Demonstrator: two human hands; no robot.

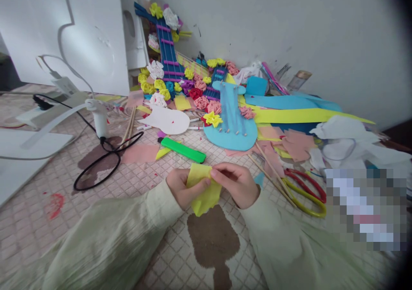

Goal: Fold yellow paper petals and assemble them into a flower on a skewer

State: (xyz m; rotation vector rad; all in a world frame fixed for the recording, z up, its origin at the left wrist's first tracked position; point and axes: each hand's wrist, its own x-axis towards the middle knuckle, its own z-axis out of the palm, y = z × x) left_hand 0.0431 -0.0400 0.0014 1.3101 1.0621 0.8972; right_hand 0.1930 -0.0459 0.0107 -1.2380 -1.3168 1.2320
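Note:
A piece of yellow crepe paper (203, 199) hangs between my two hands, its lower edge loose and uneven. My left hand (183, 187) grips it from the side, thumb laid across the front. On the other side my right hand (237, 181) pinches its upper right edge between thumb and fingertips, close to the left thumb. Just beyond the hands lies a green highlighter-like stick (184, 150). Behind that, a light blue paper guitar shape (229, 138) carries a yellow paper flower (213, 119) at its left side.
Scissors (307, 202) with red and yellow handles lie at the right beside thin wooden sticks (273, 172). A white glue gun (99, 118) and black cable (111, 169) occupy the left. Colourful paper flowers (196, 93) and a blue guitar neck (165, 49) stand by the wall.

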